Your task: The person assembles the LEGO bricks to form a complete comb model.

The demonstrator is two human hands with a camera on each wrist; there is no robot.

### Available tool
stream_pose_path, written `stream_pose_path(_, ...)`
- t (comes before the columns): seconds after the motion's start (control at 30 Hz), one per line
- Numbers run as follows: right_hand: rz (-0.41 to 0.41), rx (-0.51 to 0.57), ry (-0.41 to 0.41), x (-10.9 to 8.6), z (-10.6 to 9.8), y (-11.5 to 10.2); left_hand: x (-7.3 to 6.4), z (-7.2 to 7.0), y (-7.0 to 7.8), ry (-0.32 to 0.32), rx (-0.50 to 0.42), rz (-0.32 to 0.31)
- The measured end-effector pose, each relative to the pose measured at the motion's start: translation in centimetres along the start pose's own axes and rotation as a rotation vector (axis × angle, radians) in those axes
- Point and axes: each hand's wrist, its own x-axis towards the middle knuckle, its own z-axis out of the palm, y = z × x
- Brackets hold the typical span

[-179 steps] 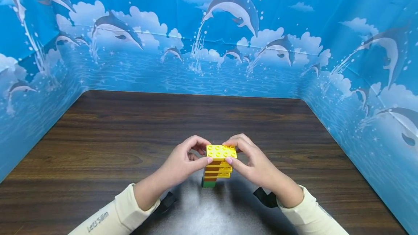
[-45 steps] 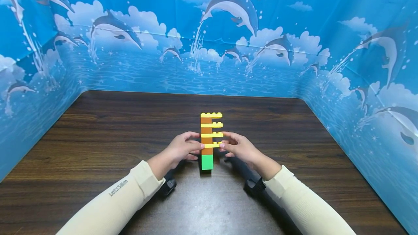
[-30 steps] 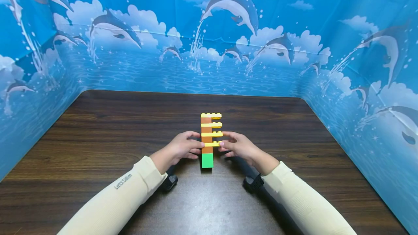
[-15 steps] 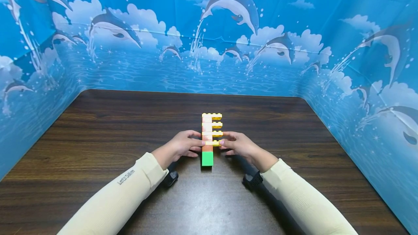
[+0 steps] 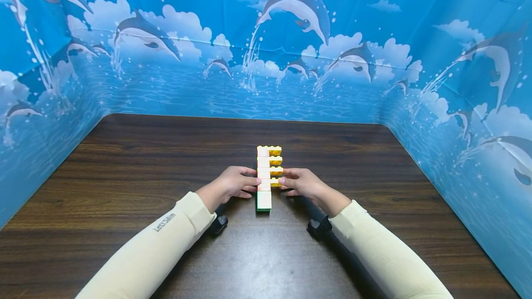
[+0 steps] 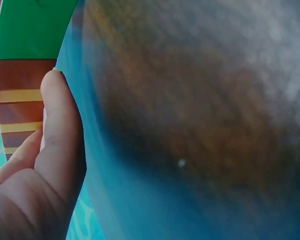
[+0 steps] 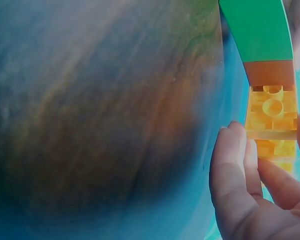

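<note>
A tower of toy building bricks [image 5: 263, 173] is between my hands in the middle of the head view. Its green brick [image 5: 263, 201] is at the near end, with orange bricks and yellow plates [image 5: 276, 170] alternating beyond it. The yellow plates stick out to the right. My left hand [image 5: 228, 186] grips the left side, thumb near the lowest yellow plate. My right hand [image 5: 309, 187] pinches that plate's free end. In the right wrist view, hollow yellow undersides [image 7: 272, 107] show beside the fingers. Whether the green end touches the table cannot be told.
The dark wood-grain table [image 5: 166, 151] extends around the hands. A blue dolphin-print cloth [image 5: 266, 91] rises along its back and both sides. A black strap device sits at each wrist, the left one [image 5: 218, 225] below the cream sleeve.
Earlier, both hands held the top yellow plate from above. They then moved down to the lowest one. Over the last second the tower has tilted, its front faces turning pale with glare.
</note>
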Motion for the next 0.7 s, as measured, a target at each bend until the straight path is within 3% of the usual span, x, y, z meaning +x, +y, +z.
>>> stream_pose_path(0.7, -0.010, -0.090, 0.035, 0.96, 0.20, 0.21, 0.88, 0.11, 0.47, 0.029, 0.064, -0.030)
